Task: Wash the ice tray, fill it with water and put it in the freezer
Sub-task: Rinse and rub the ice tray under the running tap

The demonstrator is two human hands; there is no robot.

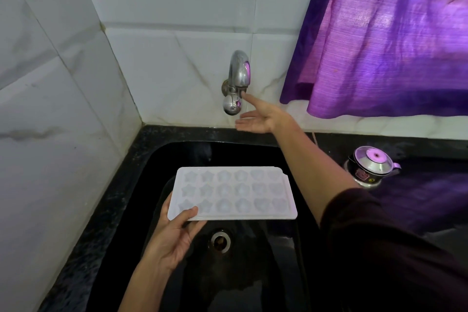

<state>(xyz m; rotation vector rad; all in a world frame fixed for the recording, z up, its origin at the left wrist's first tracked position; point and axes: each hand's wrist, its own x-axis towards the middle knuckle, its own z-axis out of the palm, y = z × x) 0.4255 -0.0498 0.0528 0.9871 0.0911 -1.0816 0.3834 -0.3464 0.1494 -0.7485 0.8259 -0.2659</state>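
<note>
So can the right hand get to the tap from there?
Probably yes. The right hand is open, and its thumb tip looks to be at or touching the tap on the wall already. Nothing lies between them. The left hand holds the ice tray lower down over the sink, out of the way.

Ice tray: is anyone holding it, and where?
Yes. The left hand grips the ice tray by its near-left corner, thumb on top; the right hand holds nothing.

Ice tray (232,192) over sink (253,261), below tap (236,83)
</note>
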